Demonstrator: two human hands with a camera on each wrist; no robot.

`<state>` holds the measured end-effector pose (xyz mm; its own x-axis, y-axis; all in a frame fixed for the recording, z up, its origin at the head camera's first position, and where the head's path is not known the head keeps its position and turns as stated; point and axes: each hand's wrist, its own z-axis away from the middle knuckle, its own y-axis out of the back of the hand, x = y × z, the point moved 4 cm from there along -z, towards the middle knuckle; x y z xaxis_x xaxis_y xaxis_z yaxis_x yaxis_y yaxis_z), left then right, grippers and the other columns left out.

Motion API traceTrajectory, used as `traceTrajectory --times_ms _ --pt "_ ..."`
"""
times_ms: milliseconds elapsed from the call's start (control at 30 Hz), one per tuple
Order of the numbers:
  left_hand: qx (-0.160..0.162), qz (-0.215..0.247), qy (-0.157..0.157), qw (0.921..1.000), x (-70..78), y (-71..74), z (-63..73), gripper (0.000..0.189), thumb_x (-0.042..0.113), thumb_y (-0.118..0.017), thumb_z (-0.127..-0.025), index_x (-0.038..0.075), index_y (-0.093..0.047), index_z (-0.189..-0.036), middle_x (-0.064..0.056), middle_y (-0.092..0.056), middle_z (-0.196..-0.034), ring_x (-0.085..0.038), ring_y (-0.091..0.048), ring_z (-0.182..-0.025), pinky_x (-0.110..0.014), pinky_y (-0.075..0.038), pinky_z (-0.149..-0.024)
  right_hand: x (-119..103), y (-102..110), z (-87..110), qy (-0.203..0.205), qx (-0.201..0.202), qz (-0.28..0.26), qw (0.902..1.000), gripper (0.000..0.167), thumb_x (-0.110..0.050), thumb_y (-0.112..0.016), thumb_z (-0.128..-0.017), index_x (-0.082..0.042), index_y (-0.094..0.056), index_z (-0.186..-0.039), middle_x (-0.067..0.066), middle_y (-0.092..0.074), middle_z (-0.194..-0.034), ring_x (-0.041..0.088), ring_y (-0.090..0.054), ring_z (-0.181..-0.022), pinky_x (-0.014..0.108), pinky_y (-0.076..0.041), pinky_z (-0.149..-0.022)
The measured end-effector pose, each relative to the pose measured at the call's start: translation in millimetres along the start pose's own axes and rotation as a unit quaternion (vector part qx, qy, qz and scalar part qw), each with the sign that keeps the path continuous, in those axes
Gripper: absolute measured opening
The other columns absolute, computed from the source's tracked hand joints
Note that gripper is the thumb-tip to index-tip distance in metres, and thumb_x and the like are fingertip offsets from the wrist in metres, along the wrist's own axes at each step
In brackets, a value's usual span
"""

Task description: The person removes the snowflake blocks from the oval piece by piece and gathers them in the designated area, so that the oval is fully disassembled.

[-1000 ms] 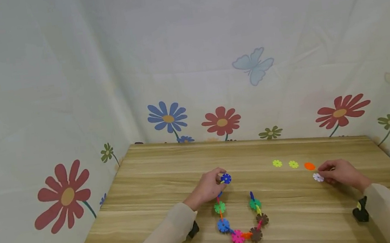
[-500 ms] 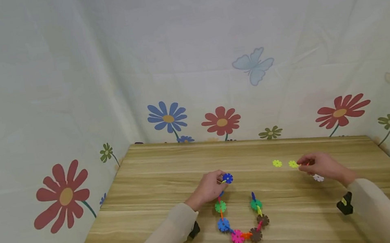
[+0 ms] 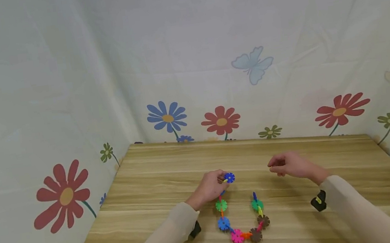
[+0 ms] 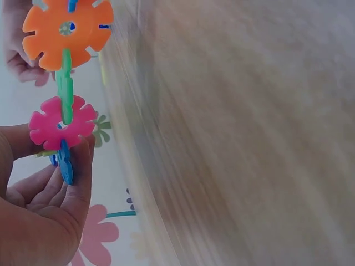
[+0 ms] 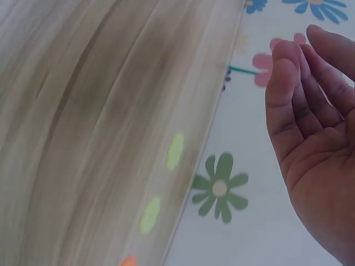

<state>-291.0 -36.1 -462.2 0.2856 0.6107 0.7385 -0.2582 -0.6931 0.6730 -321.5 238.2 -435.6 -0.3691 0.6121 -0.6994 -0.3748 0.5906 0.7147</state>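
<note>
My left hand (image 3: 209,187) pinches the upper end of a chain of slotted plastic snowflake discs. A dark blue disc (image 3: 229,177) shows at its fingertips. From there the chain curves in a U past a pink disc (image 3: 237,237) to an upright blue end piece (image 3: 254,196). In the left wrist view, a pink disc (image 4: 44,124), a light blue disc (image 4: 65,166) and an orange disc (image 4: 89,44) are near the left hand. My right hand (image 3: 293,165), fingers loosely bent, hovers at the right; nothing shows between its fingers in the right wrist view.
Two loose yellow discs (image 5: 175,151) and part of an orange disc (image 5: 129,261) lie on the wooden table (image 3: 170,161), seen in the right wrist view. The right hand and arm cover them in the head view. A flower-printed cloth (image 3: 189,77) hangs behind.
My right hand has moved left from the white disc, across the orange disc, to over the yellow ones. The left hand and its chain end have shifted slightly right.
</note>
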Motion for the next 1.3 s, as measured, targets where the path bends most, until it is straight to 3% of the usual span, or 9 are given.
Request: traceTrajectory --times_ms 167,400,633,867,1033,1300 --pt "0.008 0.008 0.004 0.9999 0.6 -0.4 -0.5 0.03 0.014 -0.067 -0.088 0.002 -0.063 -0.115 -0.009 -0.066 -0.102 -0.019 -0.063 -0.092 -0.029 -0.051 -0.076 -16.1 -17.6 -12.8 0.018 -0.02 -0.02 0.9995 0.025 -0.02 -0.062 -0.093 0.002 -0.065 -0.102 0.015 -0.066 -0.085 0.033 -0.063 -0.073 0.047 -0.052 -0.066" --pt "0.013 0.028 0.009 0.9995 3.1 0.6 -0.7 0.027 0.014 -0.067 -0.088 0.003 -0.065 -0.112 -0.006 -0.066 -0.1 -0.017 -0.063 -0.092 -0.029 -0.051 -0.076 -34.3 -38.4 -33.1 0.03 -0.032 -0.035 0.9984 0.023 -0.017 -0.061 -0.093 0.003 -0.064 -0.102 0.015 -0.067 -0.087 0.031 -0.065 -0.077 0.044 -0.053 -0.069" --pt "0.007 0.038 0.006 0.9992 6.0 -0.3 -1.2 0.026 0.017 -0.068 -0.088 0.004 -0.066 -0.11 -0.005 -0.067 -0.102 -0.017 -0.062 -0.094 -0.029 -0.051 -0.078 -41.1 -52.7 -48.7 0.043 -0.028 -0.084 0.9952 0.023 -0.015 -0.063 -0.092 0.006 -0.064 -0.102 0.02 -0.067 -0.09 0.033 -0.066 -0.078 0.044 -0.054 -0.068" --pt "0.003 0.053 0.003 0.9986 7.3 -3.4 -2.0 0.024 0.016 -0.069 -0.087 0.004 -0.066 -0.107 -0.005 -0.067 -0.102 -0.017 -0.063 -0.094 -0.028 -0.051 -0.076 -46.1 -62.4 -53.2 0.028 -0.031 -0.141 0.9891 0.018 -0.012 -0.062 -0.092 0.004 -0.063 -0.1 0.015 -0.067 -0.087 0.042 -0.064 -0.08 0.05 -0.052 -0.071" --pt "-0.001 0.057 0.003 0.9984 8.6 -3.6 -1.3 0.023 0.013 -0.068 -0.088 0.003 -0.066 -0.109 -0.005 -0.067 -0.103 -0.017 -0.063 -0.095 -0.027 -0.051 -0.076 -45.7 -65.5 -57.0 0.008 -0.031 -0.172 0.9845 0.018 -0.012 -0.061 -0.093 0.003 -0.061 -0.101 0.009 -0.066 -0.085 0.037 -0.065 -0.08 0.048 -0.053 -0.073" --pt "-0.007 0.052 -0.002 0.9986 12.2 -4.9 -0.5 0.028 0.014 -0.068 -0.087 0.003 -0.065 -0.113 -0.006 -0.066 -0.106 -0.019 -0.062 -0.098 -0.029 -0.05 -0.079 -49.0 -68.4 -58.6 0.014 -0.045 -0.188 0.9811 0.011 -0.008 -0.062 -0.092 0.001 -0.062 -0.096 0.01 -0.066 -0.083 0.032 -0.065 -0.076 0.049 -0.052 -0.072"
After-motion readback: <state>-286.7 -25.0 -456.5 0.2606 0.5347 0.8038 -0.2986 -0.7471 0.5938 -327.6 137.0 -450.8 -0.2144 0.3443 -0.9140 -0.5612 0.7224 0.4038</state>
